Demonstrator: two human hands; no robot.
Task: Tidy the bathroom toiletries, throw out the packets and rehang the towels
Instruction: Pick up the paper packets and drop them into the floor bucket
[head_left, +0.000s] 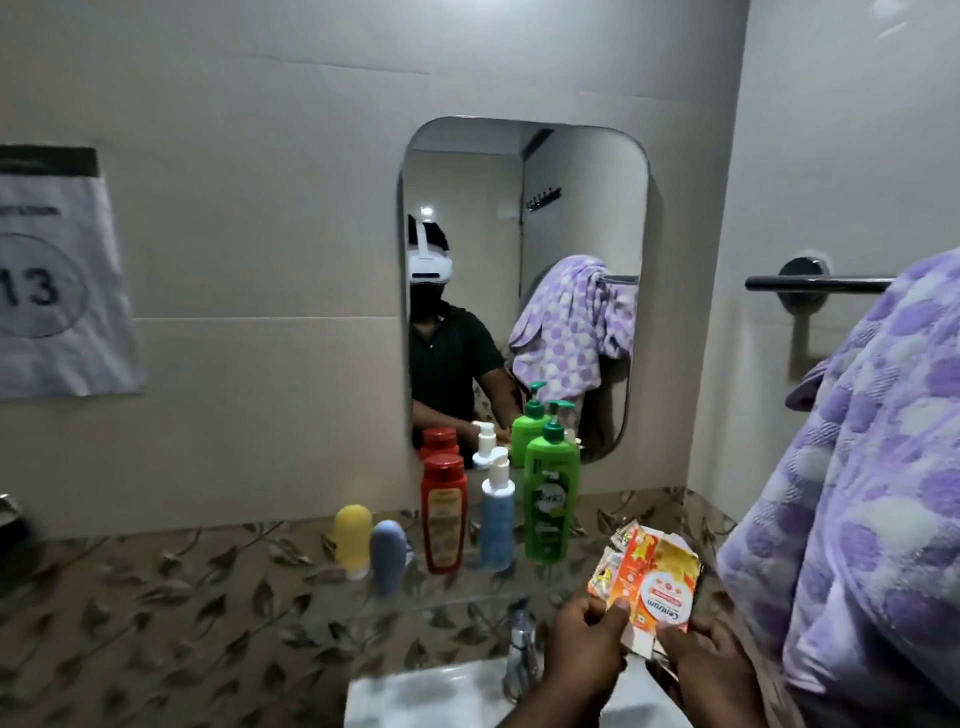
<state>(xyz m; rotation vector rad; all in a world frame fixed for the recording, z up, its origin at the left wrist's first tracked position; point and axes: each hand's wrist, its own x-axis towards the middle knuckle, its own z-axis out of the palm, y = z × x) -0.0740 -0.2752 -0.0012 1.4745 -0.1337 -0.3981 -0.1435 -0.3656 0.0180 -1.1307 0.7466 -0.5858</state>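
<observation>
Both hands hold a bunch of orange and yellow packets (647, 577) above the white sink (415, 696). My left hand (587, 649) pinches their lower left edge with the thumb on top. My right hand (711, 660) grips them from the lower right. Against the mirror stand a red bottle (443, 512), a pale blue pump bottle (497, 514) and a green pump bottle (550, 493) in a row. A yellow tube (354, 540) and a grey-blue tube (388, 556) stand left of them. A purple spotted towel (862, 493) hangs bunched over the dark rail (815, 283) at the right.
A chrome tap (519, 649) rises at the sink's back edge, just left of my hands. The leaf-patterned counter (182, 613) stretches to the left. A mirror (524, 291) hangs on the tiled wall, and a paper sign (57, 291) is stuck at far left.
</observation>
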